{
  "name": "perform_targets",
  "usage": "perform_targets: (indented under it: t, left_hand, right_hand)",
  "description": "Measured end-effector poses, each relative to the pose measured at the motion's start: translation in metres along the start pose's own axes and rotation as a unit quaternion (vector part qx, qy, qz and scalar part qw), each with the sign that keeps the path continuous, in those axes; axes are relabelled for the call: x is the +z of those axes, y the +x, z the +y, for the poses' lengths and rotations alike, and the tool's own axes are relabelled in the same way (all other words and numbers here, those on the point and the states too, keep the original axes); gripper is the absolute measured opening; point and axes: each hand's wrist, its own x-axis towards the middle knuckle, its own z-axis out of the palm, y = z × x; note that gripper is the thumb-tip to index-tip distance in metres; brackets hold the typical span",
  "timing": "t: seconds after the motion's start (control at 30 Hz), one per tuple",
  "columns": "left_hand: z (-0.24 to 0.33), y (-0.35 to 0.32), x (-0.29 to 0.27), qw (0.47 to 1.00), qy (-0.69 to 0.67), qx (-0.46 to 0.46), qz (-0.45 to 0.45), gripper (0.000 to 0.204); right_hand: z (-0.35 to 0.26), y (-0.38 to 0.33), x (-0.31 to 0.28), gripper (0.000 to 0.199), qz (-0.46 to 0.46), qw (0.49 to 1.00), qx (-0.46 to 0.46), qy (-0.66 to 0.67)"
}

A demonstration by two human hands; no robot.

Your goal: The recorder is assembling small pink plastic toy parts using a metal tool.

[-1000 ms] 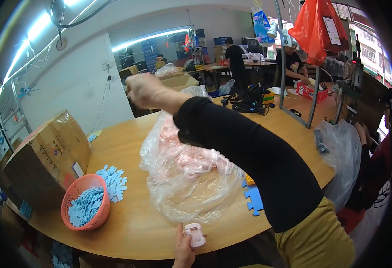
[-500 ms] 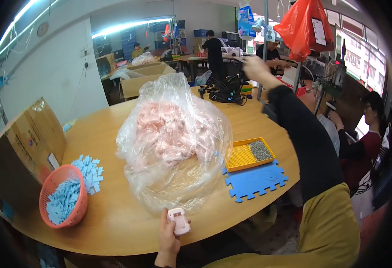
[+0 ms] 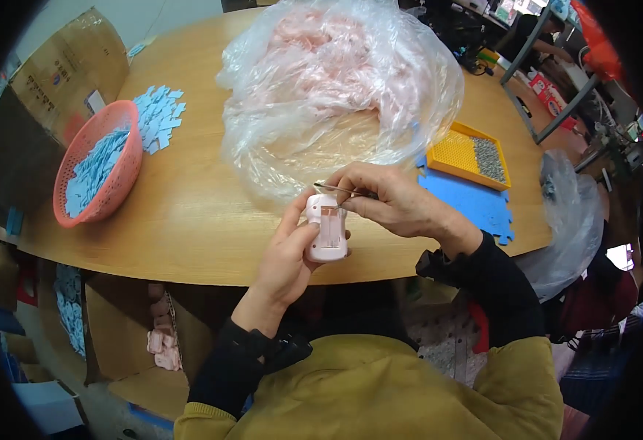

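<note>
while the left hand is wrapped closed around a small pink casing just over the table's near edge, the right hand pinches a thin metal pin at its top. directly behind them a clear bag of pink parts fills the middle; a red basket of blue pieces sits at the left edge, a yellow tray and blue foam mat at the right.

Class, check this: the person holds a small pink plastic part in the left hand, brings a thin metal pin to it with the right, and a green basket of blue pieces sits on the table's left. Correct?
Not quite: the basket is orange-red, not green, as the head view shows. The left hand does hold the pink part, and the right hand the pin.
</note>
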Motion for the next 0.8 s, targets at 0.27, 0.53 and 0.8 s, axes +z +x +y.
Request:
perform_targets:
  t: [0.27,0.53,0.8]
  left_hand:
    - [-0.010,-0.004,0.009,1.000,0.000,-0.006,0.001,0.053]
    - [-0.014,0.005,0.021,1.000,0.002,-0.019,0.002,0.052]
    - [-0.020,0.003,0.026,0.999,-0.016,-0.016,0.038,0.055]
  right_hand:
    - [0.016,-0.001,0.011,0.017,0.038,0.995,-0.037,-0.080]
    - [0.009,-0.009,0.000,0.017,0.011,0.991,0.012,-0.129]
    - [0.003,-0.024,0.027,0.009,0.118,0.951,-0.053,-0.281]
